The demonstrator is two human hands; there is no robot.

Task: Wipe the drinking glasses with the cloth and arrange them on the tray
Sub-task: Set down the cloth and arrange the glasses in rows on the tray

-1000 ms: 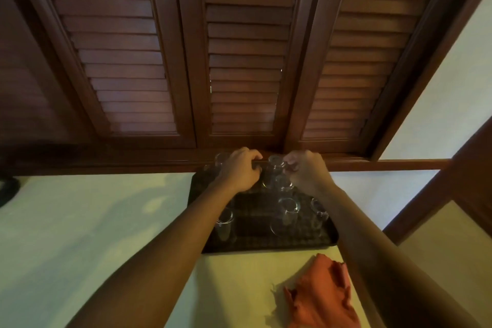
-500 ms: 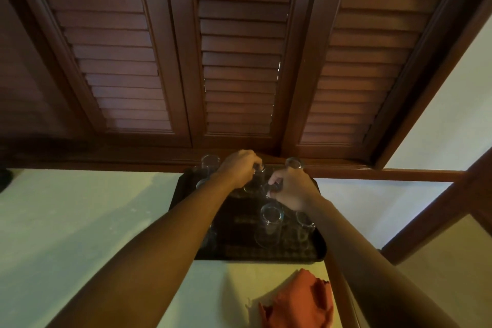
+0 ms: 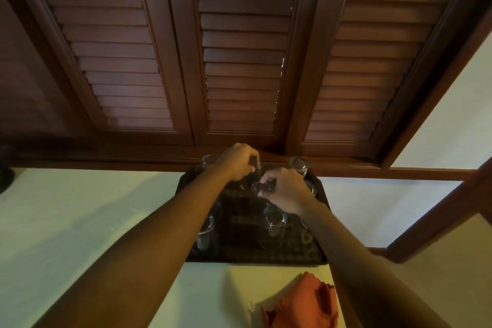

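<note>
- Left hand (image 3: pixel 237 161): fingers curled over the rim of a glass at the far edge of the tray; the glass itself is mostly hidden under the hand.
- Right hand (image 3: pixel 285 190): fingertips pinch the rim of a centre glass (image 3: pixel 262 186) standing in the far half of the tray, just beside the left hand.
- Tray (image 3: pixel 255 258): dark, rectangular, with a checked liner; it lies on the pale counter (image 3: pixel 80 221), its far edge close to the wooden sill.
- Glasses on the tray: one at the far left corner (image 3: pixel 209 161), one at the far right corner (image 3: pixel 298 164), one at the right edge partly hidden behind the right wrist (image 3: pixel 311 188), one near the middle front (image 3: pixel 274 224), one at the left front beside the left forearm (image 3: pixel 205 233). All stand upright and apart.
- Orange cloth (image 3: pixel 303 303): crumpled on the counter in front of the tray, beside the right forearm, touched by neither hand.
- Background: dark wooden louvred shutters (image 3: pixel 239 48) above the sill.
</note>
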